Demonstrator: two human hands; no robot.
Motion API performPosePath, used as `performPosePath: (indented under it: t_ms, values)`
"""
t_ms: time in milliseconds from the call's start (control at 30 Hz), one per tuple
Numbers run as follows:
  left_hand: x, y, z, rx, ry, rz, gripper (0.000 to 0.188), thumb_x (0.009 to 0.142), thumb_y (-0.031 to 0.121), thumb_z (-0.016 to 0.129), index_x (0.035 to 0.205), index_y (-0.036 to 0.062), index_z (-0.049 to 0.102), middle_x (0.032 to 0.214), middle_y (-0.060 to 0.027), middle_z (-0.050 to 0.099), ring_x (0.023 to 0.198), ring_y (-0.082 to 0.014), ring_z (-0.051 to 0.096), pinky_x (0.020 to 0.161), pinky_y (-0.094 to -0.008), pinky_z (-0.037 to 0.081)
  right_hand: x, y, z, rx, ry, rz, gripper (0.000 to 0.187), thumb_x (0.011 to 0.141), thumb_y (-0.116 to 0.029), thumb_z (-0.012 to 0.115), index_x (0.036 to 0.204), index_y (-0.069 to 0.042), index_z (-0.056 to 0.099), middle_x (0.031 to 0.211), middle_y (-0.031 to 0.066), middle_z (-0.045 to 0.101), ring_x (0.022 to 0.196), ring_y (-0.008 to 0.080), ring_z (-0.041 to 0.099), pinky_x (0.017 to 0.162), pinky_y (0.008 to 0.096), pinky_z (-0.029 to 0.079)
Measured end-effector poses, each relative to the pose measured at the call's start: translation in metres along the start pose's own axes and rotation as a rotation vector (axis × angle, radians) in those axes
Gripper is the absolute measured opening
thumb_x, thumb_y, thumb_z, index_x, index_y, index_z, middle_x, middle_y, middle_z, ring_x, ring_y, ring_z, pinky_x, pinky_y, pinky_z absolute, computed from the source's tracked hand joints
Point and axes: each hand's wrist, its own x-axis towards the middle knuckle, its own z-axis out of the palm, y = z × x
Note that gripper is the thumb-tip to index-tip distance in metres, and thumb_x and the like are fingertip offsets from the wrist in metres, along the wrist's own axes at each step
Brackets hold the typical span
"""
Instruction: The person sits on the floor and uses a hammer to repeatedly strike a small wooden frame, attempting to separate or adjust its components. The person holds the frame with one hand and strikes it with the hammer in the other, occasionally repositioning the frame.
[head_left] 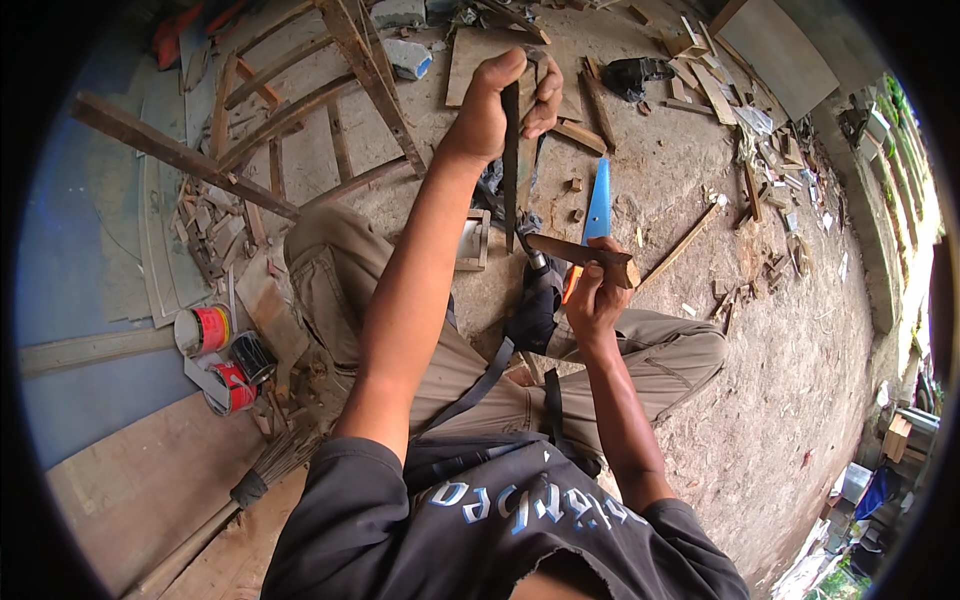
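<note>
My left hand [510, 105] is raised out in front, its fingers wrapped round a long, narrow dark strip [511, 190] that hangs straight down. Whether it is wood or metal I cannot tell. Lower and to the right, my right hand [596, 290] grips a short brown wooden stick [575, 250], which points left toward the strip's lower end. A small gap seems to lie between the two. Just behind my right hand, a saw [599, 200] with a blue blade and an orange handle lies on the floor. A black strapped pouch [535, 310] sits between my legs.
A wooden frame [300, 110] stands at the far left. Red-labelled cans [205, 330] and a stick broom [280, 465] are at my left. Wood offcuts [710, 95] and a black plastic bag [637, 77] lie far right. A thin wooden stick [682, 240] rests on the concrete floor [790, 400].
</note>
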Motion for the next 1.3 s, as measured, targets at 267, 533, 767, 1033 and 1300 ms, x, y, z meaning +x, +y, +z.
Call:
performPosePath:
  t_ms: [267,533,767,1033,1300]
  values:
    - [-0.004,-0.005,0.029,0.047,-0.015,-0.039,0.061,0.087,0.067,0.040,0.074,0.0083,0.045,0.052,-0.0007,0.039,0.043,-0.0088,0.036,0.043,-0.0221,0.030,0.029,-0.012,0.020,0.336,0.236,-0.115,0.044,0.102,-0.039,0.038,0.088,0.001,0.050,0.089,0.0124,0.056,0.069,0.0250,0.054,0.072,0.0384,0.046]
    - [-0.010,-0.002,0.033,0.097,-0.015,-0.063,0.064,0.084,0.071,0.040,0.074,0.0082,0.046,0.053,-0.0005,0.041,0.044,-0.0085,0.037,0.043,-0.0221,0.029,0.032,-0.013,0.028,0.739,0.107,0.107,0.032,0.102,-0.035,0.040,0.102,-0.004,0.042,0.078,0.0046,0.045,0.062,0.0102,0.039,0.057,0.0277,0.038]
    - [-0.012,0.001,0.028,0.109,0.004,-0.041,0.062,0.084,0.069,0.039,0.073,0.0082,0.045,0.053,0.0001,0.039,0.043,-0.0087,0.037,0.043,-0.0224,0.029,0.053,-0.011,0.031,0.758,-0.004,0.131,0.033,0.102,-0.037,0.042,0.098,-0.004,0.043,0.073,0.0019,0.042,0.059,0.0076,0.036,0.054,0.0247,0.035]
    - [-0.015,-0.002,0.048,0.130,-0.068,0.007,0.063,0.088,0.065,0.043,0.073,0.0040,0.049,0.058,0.0000,0.045,0.046,-0.0074,0.041,0.044,-0.0220,0.033,0.073,-0.004,0.039,0.457,-0.077,0.246,0.022,0.102,-0.020,0.042,0.110,-0.001,0.052,0.075,0.0029,0.055,0.065,0.0071,0.048,0.057,0.0239,0.040]
    - [0.002,-0.017,0.050,0.103,-0.035,0.043,0.050,0.095,0.047,0.048,0.073,0.0027,0.055,0.055,0.0003,0.047,0.047,-0.0066,0.043,0.044,-0.0227,0.034,0.059,0.000,0.016,0.780,-0.040,0.284,0.027,0.103,-0.028,0.042,0.094,-0.003,0.049,0.066,-0.0015,0.042,0.058,0.0059,0.039,0.053,0.0239,0.035]
